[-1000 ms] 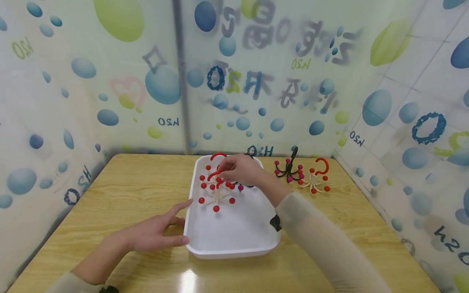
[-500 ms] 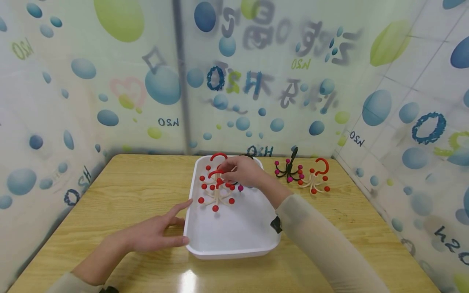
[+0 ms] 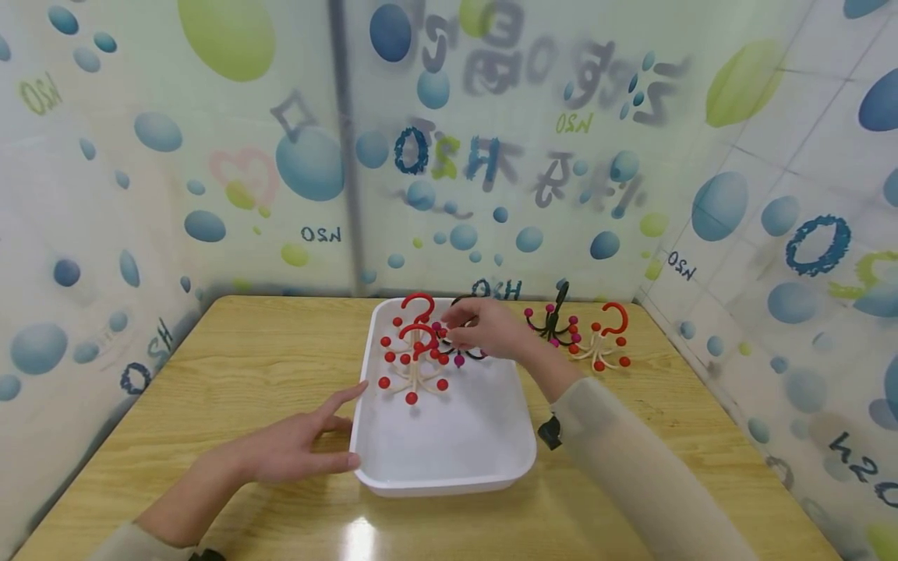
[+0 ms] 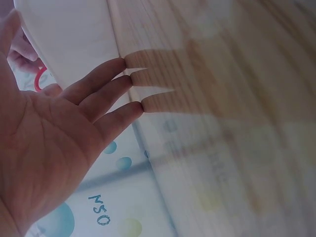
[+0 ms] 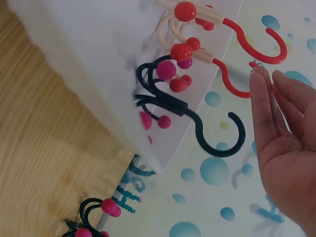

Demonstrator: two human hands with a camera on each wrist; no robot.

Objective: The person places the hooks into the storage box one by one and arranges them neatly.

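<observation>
In the head view my left hand (image 3: 298, 448) lies at the left side of a white tray (image 3: 449, 440), thumb and index fingertip against its rim, other fingers extended. Toward the tray's back left stand two multi-arm hook hangers with cream arms, red balls and red hooks: the front hanger (image 3: 415, 374) and the rear hanger (image 5: 212, 15). A black hanger (image 5: 170, 104) with magenta balls is beside them, partly hidden by my right hand (image 3: 494, 327) in the head view. That hand hovers just right of the red hooks, its fingers nearly straight and holding nothing.
Right of the tray on the wooden table (image 3: 266, 351), another black hanger (image 3: 553, 321) stands beside a cream hanger (image 3: 599, 348) with a red hook. A wall (image 3: 505, 210) printed with bubbles rises directly behind the table; side walls flank it.
My right hand has let go of the front hanger's red hook and drawn a little to the right. That hanger stays standing in the tray. My left hand has stayed in place.
</observation>
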